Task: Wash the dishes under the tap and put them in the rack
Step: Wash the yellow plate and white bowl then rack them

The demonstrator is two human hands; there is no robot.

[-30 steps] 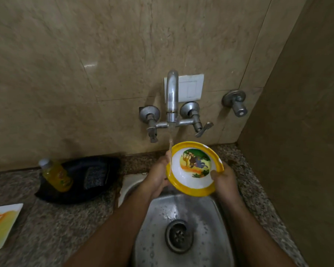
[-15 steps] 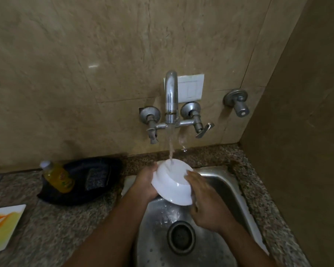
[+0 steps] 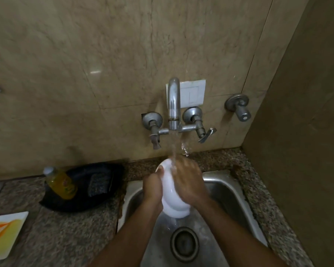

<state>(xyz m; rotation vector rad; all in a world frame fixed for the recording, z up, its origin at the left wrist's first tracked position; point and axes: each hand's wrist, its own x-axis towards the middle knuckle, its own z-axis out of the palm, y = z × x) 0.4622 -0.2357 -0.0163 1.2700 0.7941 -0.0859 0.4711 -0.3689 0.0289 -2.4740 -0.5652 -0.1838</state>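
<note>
a: where's the bowl (image 3: 171, 191)?

b: over the sink (image 3: 237, 191), held between both hands, white underside facing up toward the camera. it's tilted, upper rim toward the wall, lower edge toward the drain (image 3: 184, 243). the stream from the tap (image 3: 174, 105) lands right at its upper edge, where the right hand's fingers are.

a: left hand (image 3: 152, 189)?

b: on the bowl's left side, fingers curled around the rim, thumb on the white back. closed on it, gripping the bowl.

a: right hand (image 3: 189, 182)?

b: laid over the right half of the bowl's back, palm down, fingers spread a bit and pressed flat on the surface. touching it for sure. it covers that side of the bowl, so i can't tell if the fingers wrap the rim or the hand just lies on it. water runs over the fingertips.

a: bowl touching the sink?

b: no, it's held up above the basin, drain visible below it.

a: rest of the scene, quick.

b: speckled counter (image 3: 69, 234) left of the sink. black tray (image 3: 104, 191) against the wall, a yellow bottle (image 3: 61, 183) leaning in it plus a dark scrub pad (image 3: 97, 183). a white plate with orange and yellow print (image 3: 4, 234) at the left edge, well apart from the hands. spare wall valve (image 3: 239, 107) right of the tap. splash on the tiles just behind the stream.
</note>
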